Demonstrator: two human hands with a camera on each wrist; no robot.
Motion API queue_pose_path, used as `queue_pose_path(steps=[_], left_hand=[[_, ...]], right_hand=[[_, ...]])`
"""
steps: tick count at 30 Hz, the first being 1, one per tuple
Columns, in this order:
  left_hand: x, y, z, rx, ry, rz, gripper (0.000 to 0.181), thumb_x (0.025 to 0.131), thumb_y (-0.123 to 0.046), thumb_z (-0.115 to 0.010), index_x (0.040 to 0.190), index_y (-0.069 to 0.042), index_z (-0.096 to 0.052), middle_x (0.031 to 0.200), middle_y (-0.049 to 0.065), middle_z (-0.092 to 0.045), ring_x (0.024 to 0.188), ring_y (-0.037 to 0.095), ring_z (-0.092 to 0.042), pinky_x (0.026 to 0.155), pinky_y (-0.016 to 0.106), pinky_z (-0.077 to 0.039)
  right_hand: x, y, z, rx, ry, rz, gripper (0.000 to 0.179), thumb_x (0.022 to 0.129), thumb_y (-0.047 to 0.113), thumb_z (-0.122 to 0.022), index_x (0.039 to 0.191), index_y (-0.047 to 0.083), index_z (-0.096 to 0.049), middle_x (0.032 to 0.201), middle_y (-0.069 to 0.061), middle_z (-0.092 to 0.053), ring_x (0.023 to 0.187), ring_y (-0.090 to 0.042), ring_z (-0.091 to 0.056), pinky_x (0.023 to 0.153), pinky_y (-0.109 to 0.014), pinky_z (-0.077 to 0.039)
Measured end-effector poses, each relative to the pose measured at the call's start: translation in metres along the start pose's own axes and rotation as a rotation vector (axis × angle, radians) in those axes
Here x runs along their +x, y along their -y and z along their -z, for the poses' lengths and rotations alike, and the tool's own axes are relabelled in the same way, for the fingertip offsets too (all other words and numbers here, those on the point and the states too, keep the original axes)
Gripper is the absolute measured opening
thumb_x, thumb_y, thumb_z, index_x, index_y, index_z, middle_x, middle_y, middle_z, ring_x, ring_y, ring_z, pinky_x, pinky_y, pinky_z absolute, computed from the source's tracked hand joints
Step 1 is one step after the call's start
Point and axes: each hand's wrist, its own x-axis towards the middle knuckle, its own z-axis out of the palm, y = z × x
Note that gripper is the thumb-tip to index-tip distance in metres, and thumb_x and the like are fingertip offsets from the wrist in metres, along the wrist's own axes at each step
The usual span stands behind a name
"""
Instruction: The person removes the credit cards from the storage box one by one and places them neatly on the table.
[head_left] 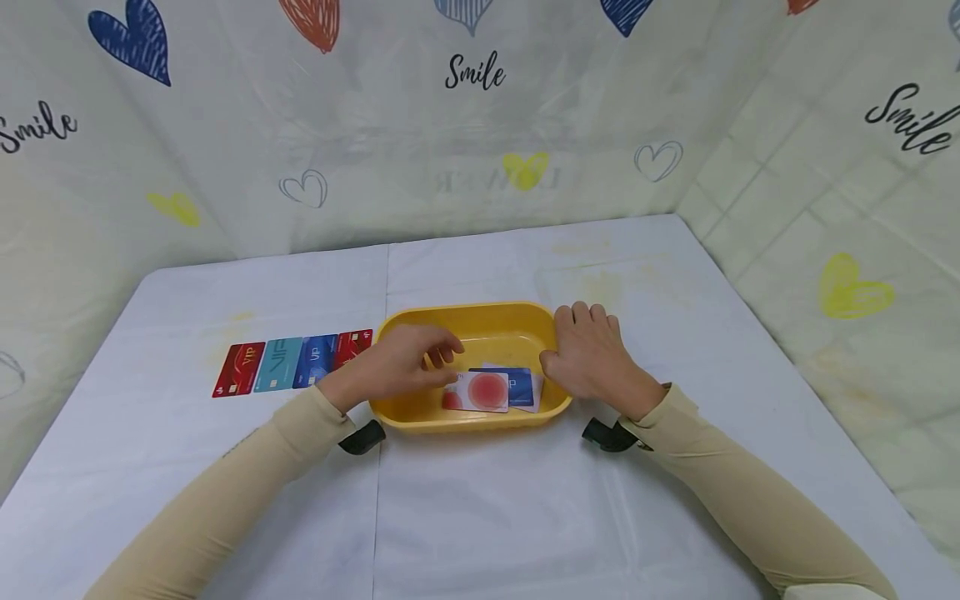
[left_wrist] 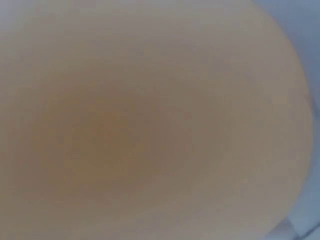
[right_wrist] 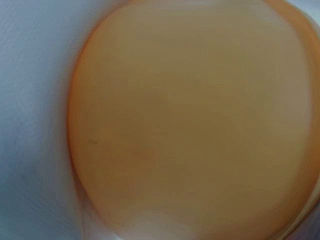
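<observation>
A yellow plastic tray (head_left: 465, 429) stands on the table with a small pile of cards inside. On top lies a white card with red circles (head_left: 487, 392), partly over a blue card (head_left: 519, 385). My left hand (head_left: 401, 362) reaches over the tray's left side, fingers loosely bent, thumb right at the white card's upper left corner. At the opposite end, my right hand (head_left: 596, 358) grips the tray's right rim, thumb on the inner side. Both wrist views are filled by a blurred close surface that hides the fingers.
Left of the tray several cards lie in a row: a red card (head_left: 239, 369), a teal card (head_left: 278, 364), a blue card (head_left: 315, 360) and another red card (head_left: 352, 346), partly behind the left hand. A white cloth (head_left: 480, 517) covers the table; a printed curtain (head_left: 375, 108) hangs behind.
</observation>
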Motion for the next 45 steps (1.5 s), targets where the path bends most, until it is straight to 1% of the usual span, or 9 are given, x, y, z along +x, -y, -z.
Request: queue_pose_path(steps=[5, 12, 25, 34, 45], left_hand=[[0.002, -0.002, -0.005, -0.009, 0.026, -0.007, 0.039, 0.093, -0.024, -0.077, 0.127, -0.007, -0.068, 0.107, 0.003, -0.072, 0.102, 0.017, -0.065, 0.088, 0.029, -0.060], [0.004, -0.003, -0.009, -0.003, 0.047, 0.007, 0.039, 0.094, -0.024, -0.077, 0.128, -0.009, -0.068, 0.108, 0.001, -0.072, 0.102, 0.015, -0.064, 0.091, 0.029, -0.059], [0.005, -0.001, -0.016, 0.016, 0.057, 0.013, 0.040, 0.092, -0.024, -0.079, 0.128, -0.012, -0.068, 0.107, -0.001, -0.070, 0.100, 0.014, -0.062, 0.092, 0.029, -0.058], [0.007, 0.000, -0.019, 0.045, 0.068, 0.008, 0.043, 0.090, -0.025, -0.081, 0.128, -0.011, -0.068, 0.111, 0.000, -0.070, 0.103, 0.014, -0.061, 0.096, 0.031, -0.057], [0.008, -0.001, -0.018, 0.066, 0.114, -0.002, 0.051, 0.087, -0.031, -0.084, 0.131, -0.013, -0.066, 0.118, 0.001, -0.069, 0.109, 0.016, -0.062, 0.100, 0.033, -0.056]], right_hand=[[0.000, 0.000, 0.000, 0.003, 0.003, -0.001, 0.024, 0.091, 0.026, -0.047, 0.097, 0.002, -0.045, 0.091, -0.013, -0.041, 0.089, -0.033, -0.037, 0.074, -0.040, -0.023], [0.000, 0.000, 0.000, 0.002, 0.016, -0.007, 0.025, 0.091, 0.026, -0.046, 0.099, 0.002, -0.045, 0.092, -0.014, -0.041, 0.090, -0.033, -0.037, 0.075, -0.040, -0.024], [0.002, 0.001, 0.000, 0.004, 0.018, -0.008, 0.026, 0.091, 0.026, -0.046, 0.100, 0.002, -0.045, 0.093, -0.014, -0.042, 0.091, -0.033, -0.037, 0.075, -0.040, -0.025], [0.001, 0.001, 0.000, 0.002, 0.026, -0.017, 0.027, 0.091, 0.027, -0.047, 0.101, 0.001, -0.046, 0.094, -0.014, -0.043, 0.093, -0.034, -0.037, 0.076, -0.041, -0.026], [0.002, -0.001, -0.002, 0.001, 0.016, -0.008, 0.028, 0.091, 0.027, -0.047, 0.101, 0.001, -0.046, 0.093, -0.014, -0.042, 0.091, -0.033, -0.037, 0.075, -0.041, -0.025]])
